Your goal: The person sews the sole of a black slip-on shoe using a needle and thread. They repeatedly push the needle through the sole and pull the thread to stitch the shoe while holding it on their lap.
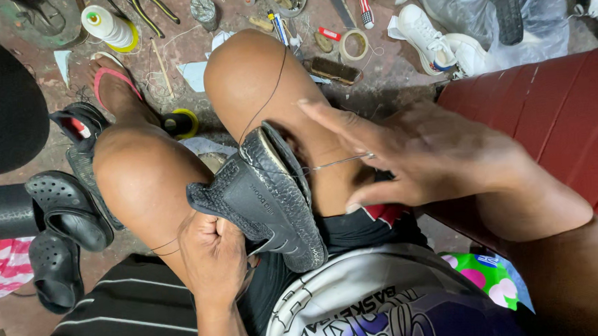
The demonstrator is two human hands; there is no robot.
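Black shoe (263,197) in the left hand's (211,258) closed grip, right hand (421,158) half-open, pinching a needle (339,162).

A stained concrete floor (190,41) fills the 12 o'clock area, strewn with tools. At 3 o'clock stands a red ribbed bench (562,120). At 9 o'clock lie 2 black clogs (66,211). Light is soft and even.

A worn black knit shoe (263,197) lies sole-up and tilted, its heel end gripped from below by the left hand (211,254). A metal needle (339,162) sticks out of its rim toward the right hand (421,158), with dark thread (268,98) looping up from the toe.
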